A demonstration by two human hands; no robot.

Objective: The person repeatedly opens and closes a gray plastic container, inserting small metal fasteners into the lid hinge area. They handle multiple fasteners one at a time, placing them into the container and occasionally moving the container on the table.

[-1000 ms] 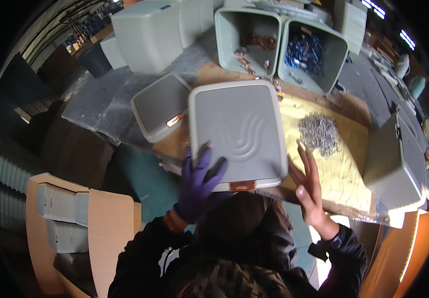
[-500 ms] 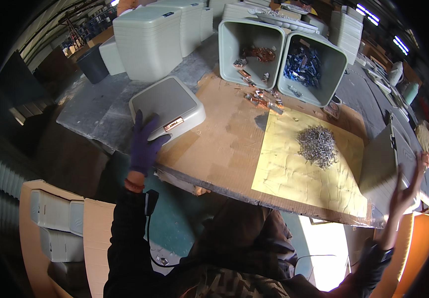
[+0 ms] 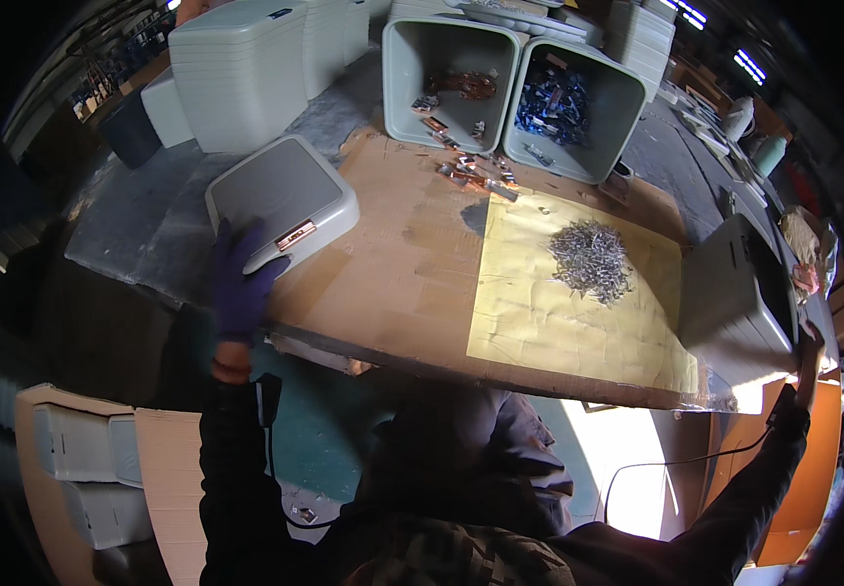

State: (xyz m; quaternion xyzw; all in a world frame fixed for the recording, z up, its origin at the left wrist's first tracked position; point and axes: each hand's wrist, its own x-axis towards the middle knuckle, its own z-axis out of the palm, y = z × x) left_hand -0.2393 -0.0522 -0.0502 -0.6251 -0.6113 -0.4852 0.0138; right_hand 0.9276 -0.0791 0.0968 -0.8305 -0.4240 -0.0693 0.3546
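My left hand [image 3: 243, 288], in a purple glove, lies with spread fingers at the near left corner of a grey lid [image 3: 280, 186]. A copper-coloured plate [image 3: 296, 236] sits on the lid's near side. At the far right my bare right hand [image 3: 810, 350] reaches to the outer side of a tilted grey plastic bin [image 3: 735, 293]. Its fingers are partly hidden and small there, so their grip does not show. Between the hands, a heap of small shiny metal pieces [image 3: 590, 260] rests on a yellow sheet [image 3: 539, 327].
Two grey bins lie on their sides at the back; one holds copper-coloured pieces [image 3: 466, 86], the other blue pieces [image 3: 551, 103]. More copper-coloured parts [image 3: 476, 176] are scattered before them. Stacked grey bins [image 3: 236, 83] stand back left. A cardboard box [image 3: 173, 469] is below the table.
My right hand has come down and outward to the outer side of the right-hand bin. My left hand remains at the lid's corner. The whole view has shifted a little.
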